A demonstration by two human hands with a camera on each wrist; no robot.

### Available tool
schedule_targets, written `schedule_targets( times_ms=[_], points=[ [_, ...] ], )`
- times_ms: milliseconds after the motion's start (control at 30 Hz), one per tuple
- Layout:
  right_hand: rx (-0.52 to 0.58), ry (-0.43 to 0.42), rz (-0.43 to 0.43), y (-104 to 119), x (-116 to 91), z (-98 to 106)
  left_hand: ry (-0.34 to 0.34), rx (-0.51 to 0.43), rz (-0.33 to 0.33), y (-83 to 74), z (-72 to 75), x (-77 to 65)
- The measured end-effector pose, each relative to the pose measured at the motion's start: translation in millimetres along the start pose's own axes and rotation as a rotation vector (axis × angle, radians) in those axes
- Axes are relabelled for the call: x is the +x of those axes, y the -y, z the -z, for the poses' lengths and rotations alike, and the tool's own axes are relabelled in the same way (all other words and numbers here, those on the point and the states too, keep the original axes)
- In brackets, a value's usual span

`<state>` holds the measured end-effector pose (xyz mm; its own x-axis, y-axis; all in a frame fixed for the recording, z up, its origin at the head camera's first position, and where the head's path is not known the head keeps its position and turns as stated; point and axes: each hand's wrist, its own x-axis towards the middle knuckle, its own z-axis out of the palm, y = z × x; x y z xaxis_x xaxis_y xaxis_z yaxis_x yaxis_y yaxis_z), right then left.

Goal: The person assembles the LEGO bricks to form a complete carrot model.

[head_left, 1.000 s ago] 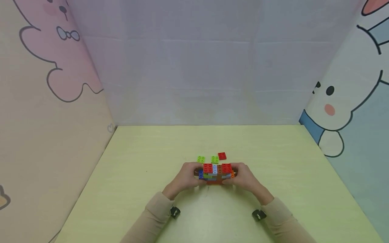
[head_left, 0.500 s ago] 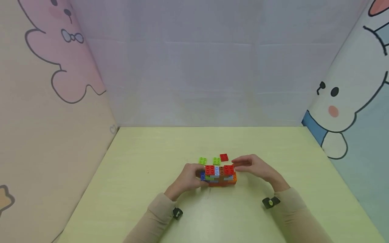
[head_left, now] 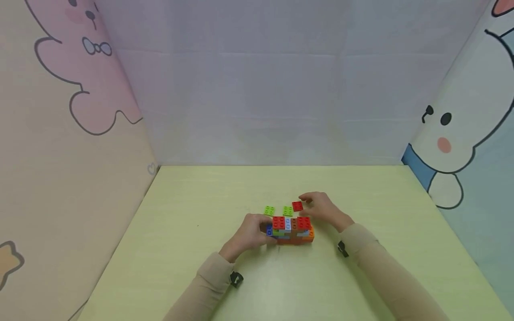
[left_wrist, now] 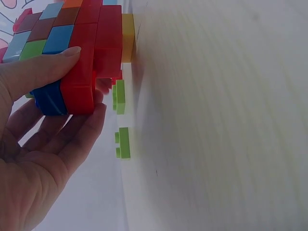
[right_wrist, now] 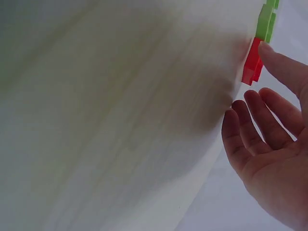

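Observation:
My left hand (head_left: 250, 232) grips the left end of a wall of stacked toy building bricks (head_left: 294, 232), red, brown, blue, green, white and orange. In the left wrist view the thumb lies across the build's side (left_wrist: 83, 43), with the other fingers curled behind. Just beyond the build, my right hand (head_left: 322, 208) has loosely bent fingers and a thumb on either side of a loose red brick (head_left: 297, 206). The right wrist view shows the thumb tip overlapping this red brick (right_wrist: 251, 60), while the other fingers stand apart from it.
Two loose lime-green bricks, one at left (head_left: 269, 210) and one nearer the red brick (head_left: 288, 211), lie behind the build. The pale yellow table (head_left: 192, 267) is bounded by a plain back screen (head_left: 249, 89) and cartoon-printed side walls.
My right hand has let go of the build's right end, lifted away, then moved forward to the loose red brick. The left hand keeps its grip on the build.

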<state>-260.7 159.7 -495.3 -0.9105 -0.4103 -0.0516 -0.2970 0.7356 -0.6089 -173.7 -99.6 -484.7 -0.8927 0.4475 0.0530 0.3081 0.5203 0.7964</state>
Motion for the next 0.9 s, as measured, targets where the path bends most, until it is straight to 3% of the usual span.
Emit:
schedule_targets(
  times_ms=[500, 900],
  points=[
    [-0.067, 0.018, 0.011, 7, 9, -11, -0.015, 0.053, -0.018, -0.1, -1.8, 0.9],
    [-0.036, -0.041, -0.014, 1, 0, 5, -0.008, 0.007, -0.017, 1.6, -3.4, 1.7]
  ],
)
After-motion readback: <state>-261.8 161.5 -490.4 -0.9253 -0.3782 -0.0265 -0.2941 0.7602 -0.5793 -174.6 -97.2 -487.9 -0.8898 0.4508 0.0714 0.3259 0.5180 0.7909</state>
